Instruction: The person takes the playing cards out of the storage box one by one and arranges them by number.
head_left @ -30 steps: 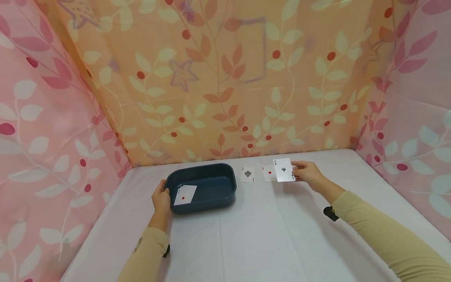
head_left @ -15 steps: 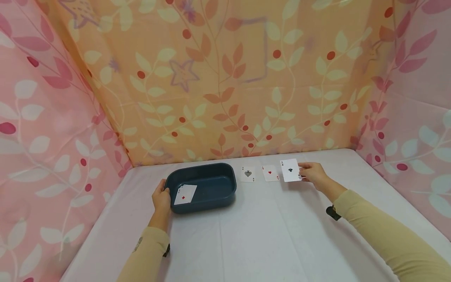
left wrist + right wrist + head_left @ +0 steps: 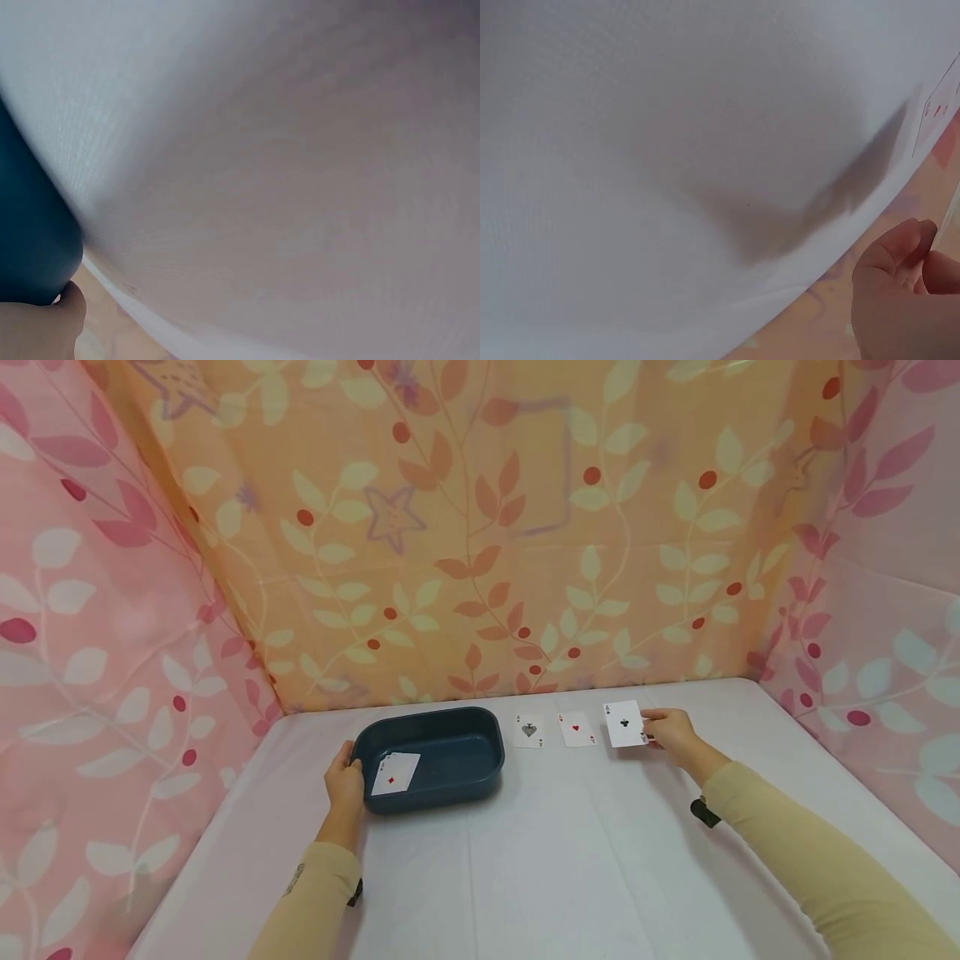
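My left hand [image 3: 344,787] holds the left end of a dark blue rectangular tray [image 3: 457,764]. Inside, at the tray's left, lies a small overlapping stack of playing cards with the ace of diamonds [image 3: 393,774] on top. My right hand [image 3: 670,732] pinches the ace of clubs [image 3: 626,724] by its right edge, face toward the head camera. In the right wrist view, thumb and fingers [image 3: 900,247] meet on the card's edge, and a shadow falls on the cloth below. Left of it, the ace of hearts [image 3: 576,729] and ace of spades [image 3: 528,731] lie face up.
A white cloth [image 3: 540,860] covers the table. Behind it hangs an orange leaf-patterned curtain [image 3: 465,543], with pink patterned curtains [image 3: 97,677] along the left and right sides. The two face-up aces lie in a row between the tray and my right hand.
My right hand has carried the ace of clubs rightward, off its overlap with the ace of hearts, which now shows fully. My left hand and the tray stay in place.
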A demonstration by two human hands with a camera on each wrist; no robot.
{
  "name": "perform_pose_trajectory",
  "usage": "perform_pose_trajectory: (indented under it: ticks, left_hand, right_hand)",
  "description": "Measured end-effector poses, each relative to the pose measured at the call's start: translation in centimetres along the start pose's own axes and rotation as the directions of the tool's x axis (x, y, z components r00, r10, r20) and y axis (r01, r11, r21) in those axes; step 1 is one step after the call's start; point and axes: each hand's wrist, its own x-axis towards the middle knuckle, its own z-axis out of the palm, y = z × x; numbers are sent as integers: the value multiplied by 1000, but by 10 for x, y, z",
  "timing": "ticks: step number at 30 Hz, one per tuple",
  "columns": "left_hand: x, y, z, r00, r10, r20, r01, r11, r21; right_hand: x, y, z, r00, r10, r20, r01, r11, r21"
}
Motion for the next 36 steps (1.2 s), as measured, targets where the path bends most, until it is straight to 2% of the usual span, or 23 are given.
perform_pose_trajectory:
  ticks: [8, 22, 28, 36]
  left_hand:
    - [0, -1, 0, 1000, -2, -1, 2, 1000, 3]
    - [3, -3, 2, 1000, 11, -11, -11, 1000, -5]
    - [3, -3, 1, 1000, 17, -20, -18, 1000, -7]
    - [4, -4, 1, 1000, 14, -23, -14, 1000, -12]
  right_hand:
    - [13, 7, 5, 998, -6, -70, 6, 1000, 13]
    - [34, 6, 16, 978, 101, -182, -95, 995, 40]
    - [41, 9, 17, 976, 121, -178, -110, 991, 72]
    - [36, 7, 16, 985, 83, -154, -84, 996, 3]
